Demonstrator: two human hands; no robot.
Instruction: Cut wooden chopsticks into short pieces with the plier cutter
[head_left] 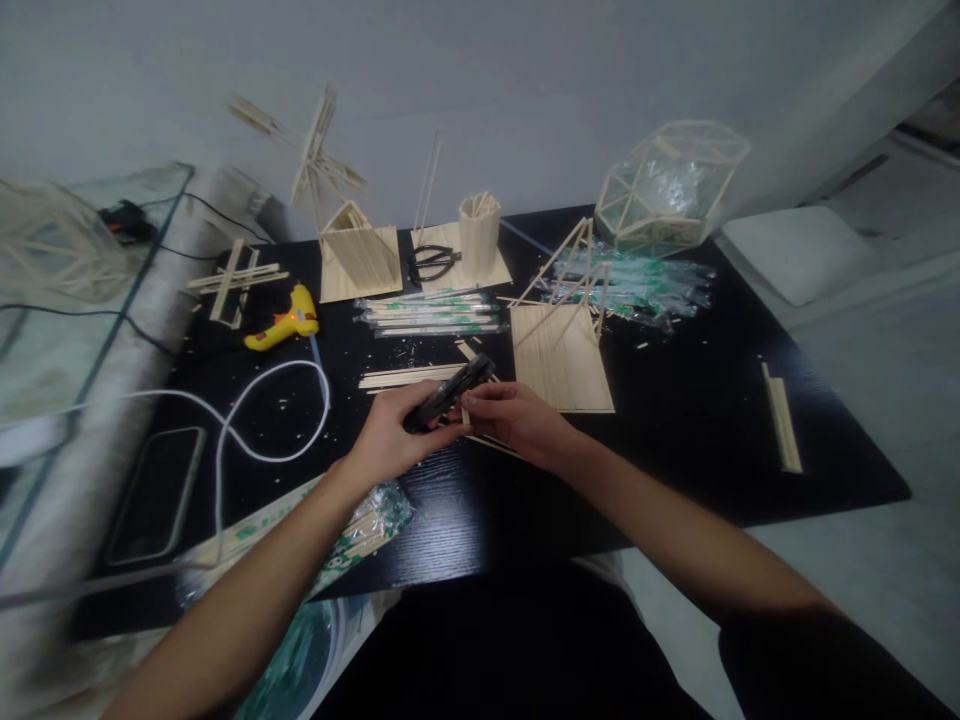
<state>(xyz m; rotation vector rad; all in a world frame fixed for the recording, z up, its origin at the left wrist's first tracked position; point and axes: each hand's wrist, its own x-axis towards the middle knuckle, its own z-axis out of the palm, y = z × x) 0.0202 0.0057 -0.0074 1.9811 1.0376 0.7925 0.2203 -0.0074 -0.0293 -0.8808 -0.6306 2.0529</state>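
Note:
My left hand (pixel 394 430) is wrapped round a black tool (pixel 450 393), whose exact kind is unclear. Close beside it, my right hand (pixel 517 420) pinches a short light wooden stick (pixel 466 412) against the tool's side. Under and behind the hands lie loose wooden sticks (pixel 405 377) on the black table (pixel 675 440). Just beyond my right hand is a flat panel of sticks (pixel 559 360) with a thin triangular frame standing on it.
A yellow glue gun (pixel 289 320) and a looped white cable (pixel 270 367) are at the left, near a phone (pixel 157 490). Wrapped stick bundles (pixel 427 312), black scissors (pixel 433 262) and a stick-built cup (pixel 480 235) stand behind. A geometric frame (pixel 671 190) is back right.

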